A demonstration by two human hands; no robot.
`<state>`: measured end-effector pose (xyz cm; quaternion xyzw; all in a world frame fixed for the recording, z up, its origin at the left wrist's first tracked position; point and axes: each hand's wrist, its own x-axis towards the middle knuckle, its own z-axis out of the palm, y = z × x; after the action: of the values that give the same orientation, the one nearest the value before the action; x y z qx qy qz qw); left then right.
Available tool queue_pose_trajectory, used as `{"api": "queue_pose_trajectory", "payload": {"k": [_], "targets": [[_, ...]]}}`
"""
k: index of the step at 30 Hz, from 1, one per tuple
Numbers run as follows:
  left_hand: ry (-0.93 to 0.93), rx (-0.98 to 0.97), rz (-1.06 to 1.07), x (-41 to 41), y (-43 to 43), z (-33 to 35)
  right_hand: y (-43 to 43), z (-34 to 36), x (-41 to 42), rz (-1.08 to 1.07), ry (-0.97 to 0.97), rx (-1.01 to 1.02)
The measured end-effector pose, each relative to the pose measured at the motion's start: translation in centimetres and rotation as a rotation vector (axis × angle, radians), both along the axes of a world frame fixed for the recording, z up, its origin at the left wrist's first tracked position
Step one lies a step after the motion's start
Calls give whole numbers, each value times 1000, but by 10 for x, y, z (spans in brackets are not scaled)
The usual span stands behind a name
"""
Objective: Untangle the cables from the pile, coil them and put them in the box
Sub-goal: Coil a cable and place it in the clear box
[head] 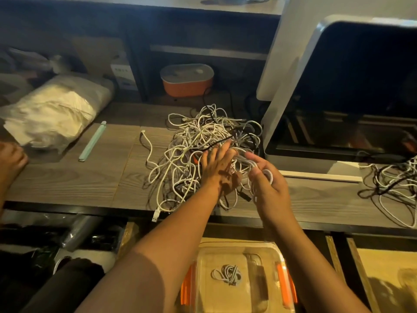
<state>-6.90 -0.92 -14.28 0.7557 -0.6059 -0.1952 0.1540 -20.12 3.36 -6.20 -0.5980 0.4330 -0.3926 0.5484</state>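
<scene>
- Step: untangling. 1 cable is being worked free of the pile; coiling has only just started, by my read.
- left hand: flat on the pile, fingers straight and close together, pressing the tangle down, gripping nothing.
- right hand: just right of the left fingertips, fingers curled and clamped round a few loops of a white cable. The rest of that cable runs back into the pile under the left fingers.
- Next move, as I judge it: keep the left hand pinning the pile and draw the white cable out to the right. Follow it to its free end and finish the coil, then drop it down into the box.
- Risk: a hard pull drags the whole pile along or tightens knots.
- Counts, left to right:
- 1 green strip, well left of the left fingers.
- 1 main pile, cable count too knotted to tell; mostly white, a few black.
- 1 USB plug hangs over the shelf edge, left of the left wrist.
- 1 clear box, below both hands, holding 1 coiled cable.
- 1 second tangle, well right of the right fingers.
</scene>
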Motion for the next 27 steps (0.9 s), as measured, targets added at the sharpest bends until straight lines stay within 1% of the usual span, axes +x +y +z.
{"api": "queue_pose_trajectory", "payload": {"k": [2, 6, 9, 11, 14, 16, 17, 18, 19, 20, 21, 23, 25, 27], "targets": [[0, 1, 0, 1, -2, 2, 7, 7, 2, -72, -66, 39], [30, -51, 16, 3, -1, 7, 11, 20, 3, -158, -132, 17], [-72, -26, 6, 0, -1, 12, -1, 25, -2, -250, -83, -9], [-133, -11, 35, -3, -2, 18, -12, 18, -6, -255, 59, -20], [-243, -60, 67, -6, -3, 25, -28, -5, -14, -151, 367, 105], [-276, -74, 24, -9, -4, 29, -36, -17, -17, 27, 606, 187], [-283, -70, -14, -10, -6, 30, -39, -18, -15, 155, 712, 210], [-293, -63, -47, -12, -7, 32, -40, -16, -13, 278, 798, 236], [-298, -60, -64, -12, -9, 32, -42, -15, -10, 363, 843, 246], [-292, -58, -54, -12, -10, 33, -44, -14, -8, 399, 846, 241], [-269, -73, -23, -10, -12, 33, -48, -14, -7, 381, 805, 228], [-191, -93, 31, -5, -14, 32, -54, -11, -8, 252, 623, 188], [-79, -94, 74, -5, -15, 37, -55, -8, -5, 142, 460, 69], [41, -94, 140, -9, -14, 44, -49, -4, 2, 138, 277, 21]]}}
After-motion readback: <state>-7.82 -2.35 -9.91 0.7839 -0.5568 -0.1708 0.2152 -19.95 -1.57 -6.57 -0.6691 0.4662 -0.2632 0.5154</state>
